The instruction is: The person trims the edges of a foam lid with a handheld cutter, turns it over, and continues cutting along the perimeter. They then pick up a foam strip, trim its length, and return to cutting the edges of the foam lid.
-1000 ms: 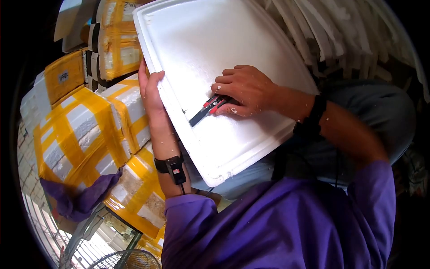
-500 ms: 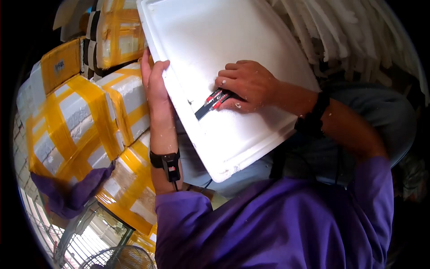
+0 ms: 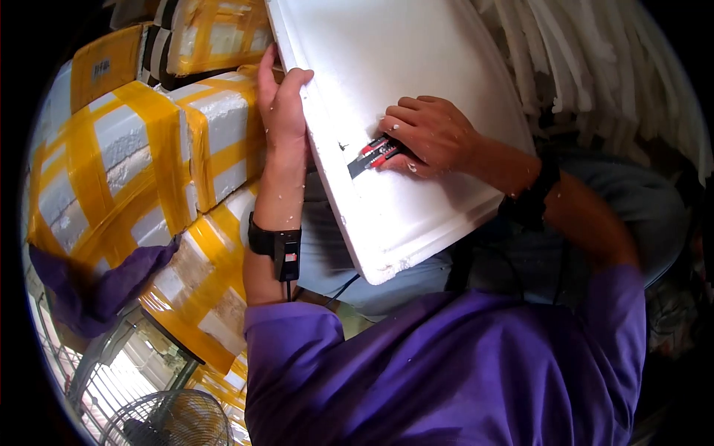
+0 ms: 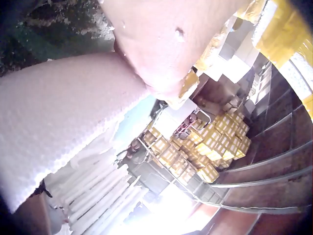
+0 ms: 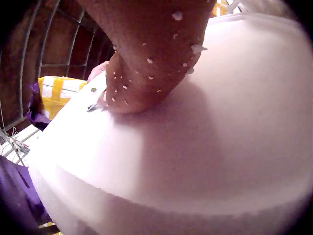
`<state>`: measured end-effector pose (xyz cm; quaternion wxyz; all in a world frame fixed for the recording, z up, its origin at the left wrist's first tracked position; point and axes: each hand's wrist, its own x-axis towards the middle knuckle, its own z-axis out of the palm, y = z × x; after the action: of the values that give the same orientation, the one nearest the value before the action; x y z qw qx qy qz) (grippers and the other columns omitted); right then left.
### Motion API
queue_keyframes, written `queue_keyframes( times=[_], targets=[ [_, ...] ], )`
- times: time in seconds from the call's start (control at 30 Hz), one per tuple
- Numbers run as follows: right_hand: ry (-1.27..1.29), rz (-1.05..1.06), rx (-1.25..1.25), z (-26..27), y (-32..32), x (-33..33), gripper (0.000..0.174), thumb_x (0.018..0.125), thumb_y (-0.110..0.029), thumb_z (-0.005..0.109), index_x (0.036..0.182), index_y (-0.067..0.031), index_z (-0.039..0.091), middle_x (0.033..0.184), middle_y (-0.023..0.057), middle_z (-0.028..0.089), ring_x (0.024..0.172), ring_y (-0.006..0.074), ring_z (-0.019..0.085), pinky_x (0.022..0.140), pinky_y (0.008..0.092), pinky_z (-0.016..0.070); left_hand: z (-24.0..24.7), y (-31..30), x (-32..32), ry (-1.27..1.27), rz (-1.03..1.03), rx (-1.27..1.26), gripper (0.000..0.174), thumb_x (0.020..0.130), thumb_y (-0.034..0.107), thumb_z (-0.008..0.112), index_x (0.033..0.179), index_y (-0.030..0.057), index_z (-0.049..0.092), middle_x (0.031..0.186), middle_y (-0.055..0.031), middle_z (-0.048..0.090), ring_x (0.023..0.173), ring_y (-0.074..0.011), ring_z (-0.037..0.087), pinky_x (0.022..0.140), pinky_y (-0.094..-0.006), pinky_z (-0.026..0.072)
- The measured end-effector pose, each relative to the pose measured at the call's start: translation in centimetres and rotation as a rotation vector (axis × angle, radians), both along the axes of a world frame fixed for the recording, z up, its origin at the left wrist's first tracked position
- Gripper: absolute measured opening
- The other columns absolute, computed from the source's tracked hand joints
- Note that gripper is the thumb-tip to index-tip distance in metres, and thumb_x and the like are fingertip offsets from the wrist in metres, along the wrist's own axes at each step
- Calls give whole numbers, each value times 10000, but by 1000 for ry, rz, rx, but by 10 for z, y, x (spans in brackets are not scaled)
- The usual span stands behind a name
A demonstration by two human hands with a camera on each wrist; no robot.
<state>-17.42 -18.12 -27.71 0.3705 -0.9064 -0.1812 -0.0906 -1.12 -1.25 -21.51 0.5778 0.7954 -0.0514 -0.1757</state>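
Observation:
A white foam lid [image 3: 372, 59] with a raised rim is tilted across the person's lap. My left hand [image 3: 286, 108] grips its left edge, thumb at the rim and the fingers partly hidden behind it. In my right hand [image 3: 435, 137] is a black and red utility knife [image 3: 378, 153], its tip at the lid's face just inside the left rim. Close to the tip there is a small dark mark [image 3: 343, 146] in the foam. White foam crumbs cling to the right hand [image 5: 146, 73] in the right wrist view, where the knife is mostly hidden.
Foam boxes [image 3: 145, 160] bound in yellow tape are stacked at the left, with a purple cloth [image 3: 97, 286] draped on them. A fan [image 3: 167, 420] stands at the lower left. Upright white foam sheets [image 3: 580, 59] line the upper right.
The lid and my left hand have shifted right and upward in the head view. My right hand has followed with the knife, staying near the lid's left rim.

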Motion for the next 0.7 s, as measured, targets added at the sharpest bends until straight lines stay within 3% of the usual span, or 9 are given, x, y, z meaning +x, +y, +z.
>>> queue_keyframes(
  times=[0.33, 0.43, 0.7],
  targets=[
    [150, 26, 141, -22, -15, 3, 493, 944, -500, 660, 1184, -73, 600, 1100, 142, 654, 955, 266, 601, 831, 386, 536, 17, -13, -2, -58, -41, -62, 840, 813, 153, 652, 1556, 50, 273, 1354, -252, 511, 1207, -310, 567, 1002, -348, 495],
    [-135, 3, 135, -29, -19, 5, 475, 948, -497, 652, 1162, -74, 614, 1097, 141, 653, 946, 268, 593, 846, 396, 523, 23, -15, -3, -44, -47, -55, 839, 815, 144, 648, 1557, 48, 269, 1335, -242, 530, 1192, -301, 580, 985, -348, 505],
    [-168, 133, 113, -18, -17, 10, 453, 983, -509, 557, 1104, -80, 636, 999, 132, 667, 857, 232, 550, 767, 358, 486, 16, -11, 3, -65, -48, -137, 773, 824, 132, 625, 1541, 24, 357, 1348, -180, 573, 1167, -243, 602, 974, -329, 509]
  ],
)
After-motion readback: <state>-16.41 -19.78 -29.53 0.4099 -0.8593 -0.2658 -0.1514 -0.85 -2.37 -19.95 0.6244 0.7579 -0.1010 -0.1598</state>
